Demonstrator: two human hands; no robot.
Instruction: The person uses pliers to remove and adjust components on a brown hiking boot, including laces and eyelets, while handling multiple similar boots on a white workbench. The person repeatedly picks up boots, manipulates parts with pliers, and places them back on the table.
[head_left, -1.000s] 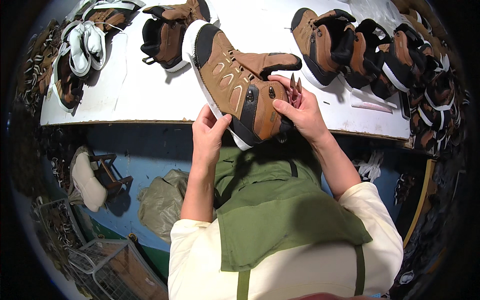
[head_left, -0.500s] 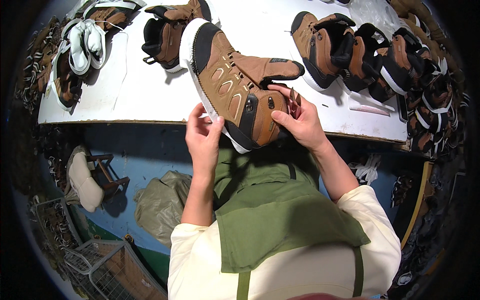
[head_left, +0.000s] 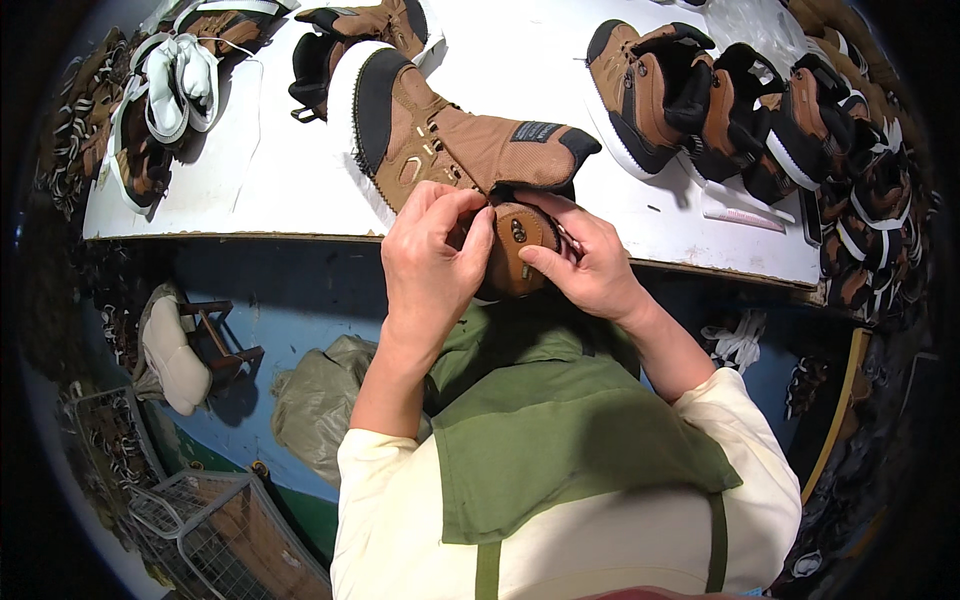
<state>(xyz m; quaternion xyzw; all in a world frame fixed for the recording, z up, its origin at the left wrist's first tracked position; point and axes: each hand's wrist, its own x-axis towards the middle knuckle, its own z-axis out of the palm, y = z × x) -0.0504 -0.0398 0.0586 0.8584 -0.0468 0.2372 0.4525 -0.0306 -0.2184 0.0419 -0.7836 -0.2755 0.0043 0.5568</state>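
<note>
A brown ankle boot [head_left: 450,135] with a black toe cap and white sole edge lies tilted across the table's front edge, its toe pointing away to the left. My left hand [head_left: 430,265] pinches at the lace edge beside the tongue; what its fingertips hold there is hidden. My right hand [head_left: 590,260] grips the boot's collar, thumb outside and fingers in the opening. Something small and dark reddish shows between that hand's fingers, too covered to name. The tongue stands folded out above both hands.
Behind the held boot lies another brown boot [head_left: 318,62]. Several more stand on the white table [head_left: 270,190] at the right, beside a clear plastic bag [head_left: 750,30]. White-edged shoe parts [head_left: 180,85] lie at the left. Below are a padded stool [head_left: 175,350] and a wire cart [head_left: 225,525].
My left hand has moved from the boot's sole edge up to the lace edge and closed in a pinch. The boot has rolled, turning its tongue more into view.
</note>
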